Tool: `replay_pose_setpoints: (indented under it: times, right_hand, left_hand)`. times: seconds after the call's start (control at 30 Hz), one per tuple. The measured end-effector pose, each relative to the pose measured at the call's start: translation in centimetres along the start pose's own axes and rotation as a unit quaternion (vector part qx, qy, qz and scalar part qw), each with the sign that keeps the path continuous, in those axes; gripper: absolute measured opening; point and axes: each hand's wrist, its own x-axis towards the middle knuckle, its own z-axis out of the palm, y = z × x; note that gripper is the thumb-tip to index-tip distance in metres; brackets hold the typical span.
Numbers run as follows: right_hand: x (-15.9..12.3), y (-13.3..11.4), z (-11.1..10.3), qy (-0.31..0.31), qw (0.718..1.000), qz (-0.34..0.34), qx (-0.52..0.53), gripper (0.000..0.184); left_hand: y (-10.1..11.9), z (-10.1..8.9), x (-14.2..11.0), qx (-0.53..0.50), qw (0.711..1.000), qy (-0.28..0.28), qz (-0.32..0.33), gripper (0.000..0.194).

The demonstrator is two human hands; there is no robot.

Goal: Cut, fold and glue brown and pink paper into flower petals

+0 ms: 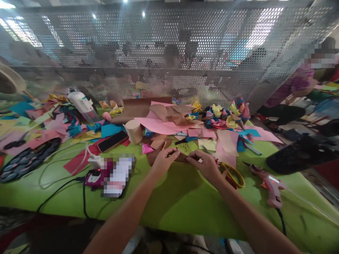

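My left hand (166,159) pinches the left end of a strip of brown paper (181,157) over the table. At the strip's right end, the fingertips of my right hand (203,164) are pressed together on it. Scissors with yellow handles (235,175) lie just right of my right hand, partly behind the wrist. Beyond my left hand are a small pink packet (147,148) and an upright beige roll (134,131). A pink glue gun (272,187) rests farther right, its cord running off the front edge.
Coloured paper scraps (227,141) cover the back of the green table (185,204). To the left are a dark phone (112,141), a second phone (119,176), a purple adapter (96,179) with cables and a white bottle (83,105). A perforated metal screen (169,42) stands behind.
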Motion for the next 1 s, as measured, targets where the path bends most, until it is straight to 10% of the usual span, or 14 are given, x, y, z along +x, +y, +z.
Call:
replay_pose_setpoints:
  times: [1.0]
  right_hand:
    - [0.06, 0.58, 0.54, -0.027, 1.0, -0.011, 0.001, 0.021]
  left_hand:
    - [-0.64, 0.45, 0.03, 0.016, 1.0, -0.023, 0.013, 0.03]
